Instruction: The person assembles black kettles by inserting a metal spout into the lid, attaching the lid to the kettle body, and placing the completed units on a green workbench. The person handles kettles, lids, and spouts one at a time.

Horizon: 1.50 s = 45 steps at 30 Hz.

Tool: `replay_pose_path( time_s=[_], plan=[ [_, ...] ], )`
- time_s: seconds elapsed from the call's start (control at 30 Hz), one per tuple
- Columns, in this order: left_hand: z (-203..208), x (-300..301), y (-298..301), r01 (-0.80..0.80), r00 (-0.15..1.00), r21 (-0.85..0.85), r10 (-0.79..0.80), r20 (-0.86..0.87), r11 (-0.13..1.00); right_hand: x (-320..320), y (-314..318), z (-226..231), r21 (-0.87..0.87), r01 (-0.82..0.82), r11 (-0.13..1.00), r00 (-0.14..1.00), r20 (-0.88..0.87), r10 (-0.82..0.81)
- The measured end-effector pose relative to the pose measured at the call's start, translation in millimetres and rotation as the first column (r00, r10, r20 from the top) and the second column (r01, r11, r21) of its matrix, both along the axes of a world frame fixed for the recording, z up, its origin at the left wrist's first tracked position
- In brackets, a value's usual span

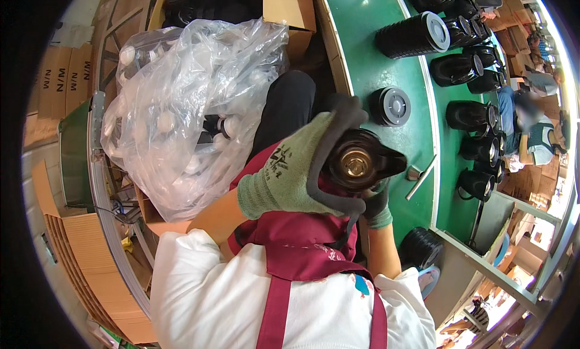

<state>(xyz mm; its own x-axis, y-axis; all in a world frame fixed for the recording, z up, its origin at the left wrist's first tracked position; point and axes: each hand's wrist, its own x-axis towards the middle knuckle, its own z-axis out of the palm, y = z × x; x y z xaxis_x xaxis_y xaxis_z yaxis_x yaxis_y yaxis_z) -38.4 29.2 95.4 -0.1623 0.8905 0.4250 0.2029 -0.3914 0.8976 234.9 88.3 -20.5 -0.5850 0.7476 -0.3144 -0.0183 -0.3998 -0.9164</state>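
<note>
A dark glossy pitcher (376, 162) is held upright in front of my body, its spout pointing right. From above I look into its round mouth, where a golden-brown shine shows. My left hand (302, 165), in a green glove with dark grey coating, is closed around its left side, thumb near me and fingers on the far side. My right hand (377, 205), gloved likewise, grips the pitcher low on its near right side; most of its fingers are hidden. Just beyond, a short stack of round black lids (396, 106) sits on the green bench (362, 65).
A tall stack of black lids (417, 36) lies farther along the bench. Several black pitchers (471, 116) line the right side. A small metal piece with a rod (421, 177) lies right of my hands. Left is a clear plastic bag (193, 101) of white-topped parts. Another person (539, 134) sits far right.
</note>
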Motion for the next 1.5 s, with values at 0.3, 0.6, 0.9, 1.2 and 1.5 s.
replay_pose_path(
  time_s=[0.3, 0.6, 0.9, 1.2, 1.5],
  plan=[
    [-13, -16, -20, 0.397, 0.915, -0.329, -0.338, 0.222, 0.857, -3, 40, 41, -0.408, 0.172, 0.897, 0.833, -0.426, -0.353],
    [-106, 19, -18, -0.106, 0.911, -0.113, 0.051, -0.410, 0.988, 10, 39, 29, 0.604, -0.170, 0.779, 0.882, 0.445, -0.153],
    [-128, 18, -34, -0.337, 0.904, -0.199, 0.257, -0.340, 0.920, 156, 74, -54, 0.235, 0.526, 0.817, 0.546, 0.644, -0.536],
    [-47, -11, 0, -0.470, 0.675, 0.133, 0.453, -0.583, 0.873, -56, 129, 78, 0.189, -0.389, 0.902, 0.910, 0.234, 0.343],
    [-5, -17, 57, -0.498, 0.448, -0.018, 0.239, -0.862, 0.867, -77, 159, 27, 0.628, -0.492, 0.603, 0.868, 0.411, 0.280]
  ],
)
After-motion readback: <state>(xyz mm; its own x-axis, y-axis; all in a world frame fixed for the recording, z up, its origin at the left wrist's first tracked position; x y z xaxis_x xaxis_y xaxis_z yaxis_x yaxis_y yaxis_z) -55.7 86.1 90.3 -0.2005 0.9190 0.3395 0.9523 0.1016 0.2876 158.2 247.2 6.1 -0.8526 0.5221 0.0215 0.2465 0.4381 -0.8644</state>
